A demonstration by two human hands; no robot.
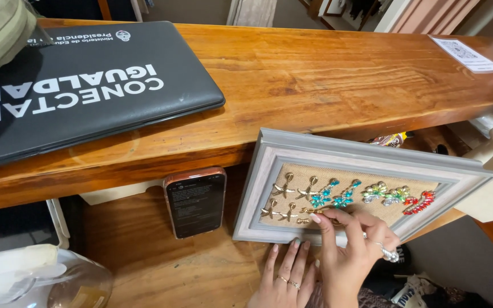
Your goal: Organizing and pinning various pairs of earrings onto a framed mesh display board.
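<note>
Our right hand (352,251) pinches a gold earring (315,212) at the lower row of the frame (263,188), which runs left to right just above our left hand (283,282), resting flat and open beneath.

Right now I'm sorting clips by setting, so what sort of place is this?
Probably a small shop counter or craft stall selling jewellery. A grey frame backed with burlap displays pairs of earrings, which the right hand is touching. It leans against a wooden counter holding a closed laptop, with a phone below.
</note>
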